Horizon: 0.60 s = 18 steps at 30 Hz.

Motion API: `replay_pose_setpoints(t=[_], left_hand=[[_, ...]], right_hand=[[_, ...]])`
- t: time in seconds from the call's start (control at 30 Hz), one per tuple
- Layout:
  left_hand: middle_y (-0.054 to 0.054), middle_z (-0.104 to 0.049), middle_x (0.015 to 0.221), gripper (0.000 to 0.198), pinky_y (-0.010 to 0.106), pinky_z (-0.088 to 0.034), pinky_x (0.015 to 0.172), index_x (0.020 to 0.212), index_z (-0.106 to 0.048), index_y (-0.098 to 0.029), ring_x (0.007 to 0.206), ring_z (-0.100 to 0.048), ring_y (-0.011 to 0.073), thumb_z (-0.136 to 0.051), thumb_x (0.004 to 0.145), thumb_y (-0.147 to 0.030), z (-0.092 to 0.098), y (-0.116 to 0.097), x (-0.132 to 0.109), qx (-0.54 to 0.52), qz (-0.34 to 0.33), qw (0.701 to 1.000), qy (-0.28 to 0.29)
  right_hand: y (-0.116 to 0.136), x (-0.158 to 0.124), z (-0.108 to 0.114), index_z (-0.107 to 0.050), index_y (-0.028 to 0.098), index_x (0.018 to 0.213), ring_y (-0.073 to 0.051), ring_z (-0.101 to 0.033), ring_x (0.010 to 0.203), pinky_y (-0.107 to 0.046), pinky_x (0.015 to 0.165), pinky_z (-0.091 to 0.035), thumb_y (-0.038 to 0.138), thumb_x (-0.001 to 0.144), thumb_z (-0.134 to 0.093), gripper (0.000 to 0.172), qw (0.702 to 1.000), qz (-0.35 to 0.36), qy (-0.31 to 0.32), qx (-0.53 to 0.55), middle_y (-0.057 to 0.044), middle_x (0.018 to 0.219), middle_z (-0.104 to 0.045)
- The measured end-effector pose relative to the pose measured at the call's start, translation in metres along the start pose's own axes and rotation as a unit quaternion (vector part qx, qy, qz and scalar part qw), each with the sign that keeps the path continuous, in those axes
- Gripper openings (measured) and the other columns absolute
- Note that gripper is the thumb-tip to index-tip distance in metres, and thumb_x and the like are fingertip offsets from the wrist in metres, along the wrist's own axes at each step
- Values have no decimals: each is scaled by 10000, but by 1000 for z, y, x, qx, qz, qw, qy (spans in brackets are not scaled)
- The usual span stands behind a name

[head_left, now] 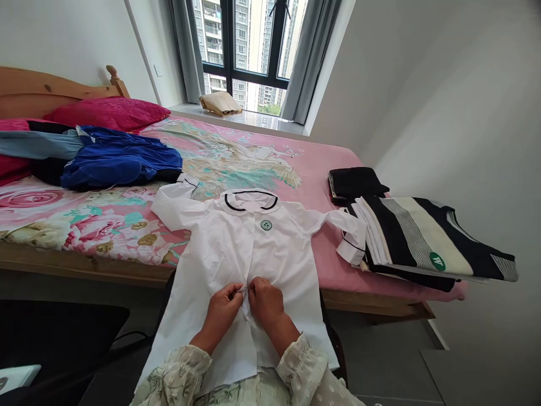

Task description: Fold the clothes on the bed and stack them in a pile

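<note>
A white long-sleeved shirt (220, 248) lies face up over my lap and the edge of the bed. Its collar has a black stripe, and a round green badge (266, 225) sits on the chest. My left hand (225, 307) pinches the front placket at the middle of the shirt. Close beside it, my right hand (266, 301) grips the other edge of the placket. Both hands are closed on the fabric; whether a button is between the fingers I cannot tell. The shirt's right-side cuff (353, 248) touches a pile of folded clothes.
Folded striped knitwear (422, 231) is stacked at the bed's right end, near a folded black garment (359, 183). Blue clothing (122, 158) is heaped at left by a magenta pillow (114, 113). A brown paper bag (221, 104) rests on the windowsill. A black chair (54, 332) stands lower left.
</note>
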State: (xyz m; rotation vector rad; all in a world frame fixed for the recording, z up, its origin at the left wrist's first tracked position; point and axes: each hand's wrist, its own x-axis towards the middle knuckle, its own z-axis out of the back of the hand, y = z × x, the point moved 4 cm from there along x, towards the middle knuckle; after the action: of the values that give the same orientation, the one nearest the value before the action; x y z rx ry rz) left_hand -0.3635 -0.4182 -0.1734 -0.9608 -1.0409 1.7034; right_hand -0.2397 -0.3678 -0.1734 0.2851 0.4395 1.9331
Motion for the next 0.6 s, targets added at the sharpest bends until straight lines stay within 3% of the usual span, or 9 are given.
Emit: replay_pose_setpoints(t=[0.27,0.6], left_hand=[[-18,-720,846,282,235,-446,699,936,-684,-215,765,-628,164,-473,764,-289,3,-7,-5,95,-3,996,-3],[-22,-686,777,253,221,-397,644,890,-677,-235,717,-604,143,-452,775,-237,4,-26,-9,197,-51,979,14]], right_hand=[[-6,-3,4,-587,191,752,-122,-566,653,-219,589,-312,179,789,-574,42,996,25,-32,78,4,705,-628],[-10,-9,6,-568,182,746,-111,-523,618,-206,605,-326,178,805,-544,65,975,96,-100,173,2,688,-603]])
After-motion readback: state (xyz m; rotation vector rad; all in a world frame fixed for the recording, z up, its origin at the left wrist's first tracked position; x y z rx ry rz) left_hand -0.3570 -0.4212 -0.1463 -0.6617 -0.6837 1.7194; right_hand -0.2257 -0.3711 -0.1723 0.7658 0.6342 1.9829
